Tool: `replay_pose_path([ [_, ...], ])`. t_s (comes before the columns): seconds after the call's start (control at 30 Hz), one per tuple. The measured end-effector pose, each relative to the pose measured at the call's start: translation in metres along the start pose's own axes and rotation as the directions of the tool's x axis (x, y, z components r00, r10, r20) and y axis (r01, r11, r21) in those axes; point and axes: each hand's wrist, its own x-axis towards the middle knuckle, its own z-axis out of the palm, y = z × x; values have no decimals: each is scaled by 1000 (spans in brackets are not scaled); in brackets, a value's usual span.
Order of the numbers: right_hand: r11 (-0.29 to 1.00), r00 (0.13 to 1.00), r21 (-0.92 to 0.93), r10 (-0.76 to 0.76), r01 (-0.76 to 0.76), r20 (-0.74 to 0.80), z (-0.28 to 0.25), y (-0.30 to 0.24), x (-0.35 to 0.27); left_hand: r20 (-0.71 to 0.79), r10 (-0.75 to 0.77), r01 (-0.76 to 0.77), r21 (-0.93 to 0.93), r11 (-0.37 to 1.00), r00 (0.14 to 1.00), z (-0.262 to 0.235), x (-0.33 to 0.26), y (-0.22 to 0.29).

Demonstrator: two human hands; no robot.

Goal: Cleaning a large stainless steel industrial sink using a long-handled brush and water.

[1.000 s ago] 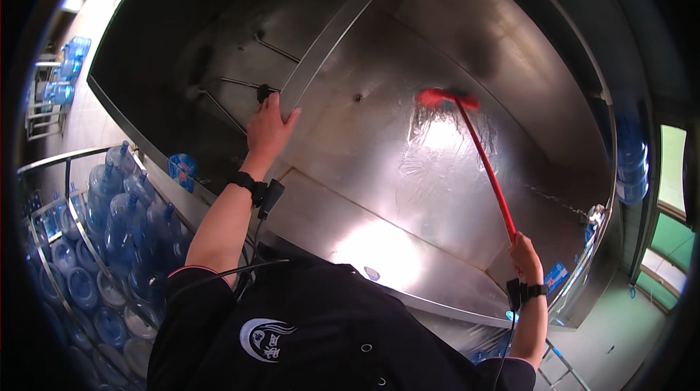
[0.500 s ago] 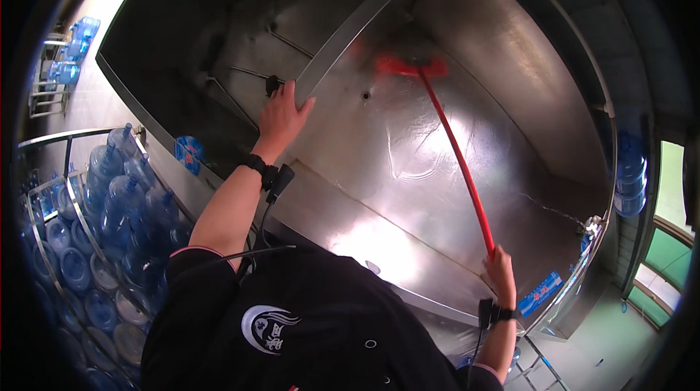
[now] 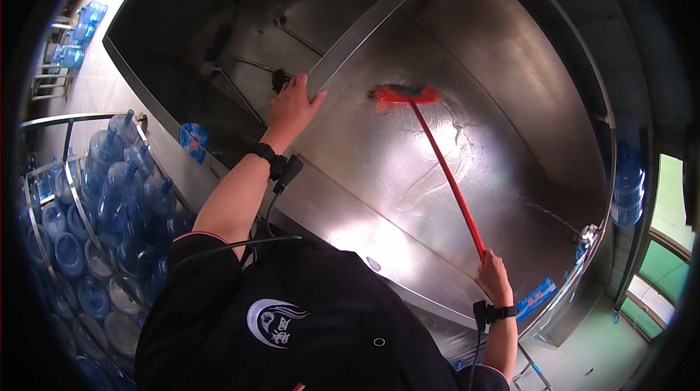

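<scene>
My right hand (image 3: pixel 494 276) is wrapped round the upper end of a long-handled red broom (image 3: pixel 452 179). The red broom head (image 3: pixel 407 95) lies against the wet steel floor of a large metal tank (image 3: pixel 510 150), its lower face hidden. With fingers on one side and thumb on the other, my left hand (image 3: pixel 293 105) grips the top edge of the metal divider (image 3: pixel 364 30) that parts the tank into two bays. A streak of water trails from beside the broom head over the tank floor.
Clear blue water jugs (image 3: pixel 117 208) crowd a metal-railed rack at my left. Several thin rods (image 3: pixel 240 92) stand out in the dark left bay. The tank's near rim (image 3: pixel 430 303) runs in front of my body. More jugs (image 3: pixel 628 187) stand beyond the tank's right side.
The broom head has been drawn nearer to me over the tank floor, and my right hand has shifted slightly left with the handle. My left hand still holds the divider.
</scene>
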Motion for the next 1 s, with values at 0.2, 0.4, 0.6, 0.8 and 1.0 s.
replay_pose_path([
  [0.2, 998, 998, 12, 58, -58, -13, -18, 4, -21, 15, 12, -11, -48, 999, 1000, -3, -1, -1],
  [0.4, 988, 987, 35, 151, -153, 46, -4, 40, -102, -10, 19, -20, -47, 999, 1000, -2, -1, -4],
  [0.6, 952, 956, 147, 245, -268, 160, 33, 52, -103, -21, 23, -24, -39, 999, 999, 0, 1, -2],
  [0.8, 990, 995, 101, 97, -98, 21, 25, -17, -47, -9, 20, -21, -47, 999, 1000, 0, 1, 1],
  [1.0, 991, 998, 118, 58, -58, -2, 26, 23, -79, -44, 40, -42, -40, 998, 998, 3, 0, -4],
])
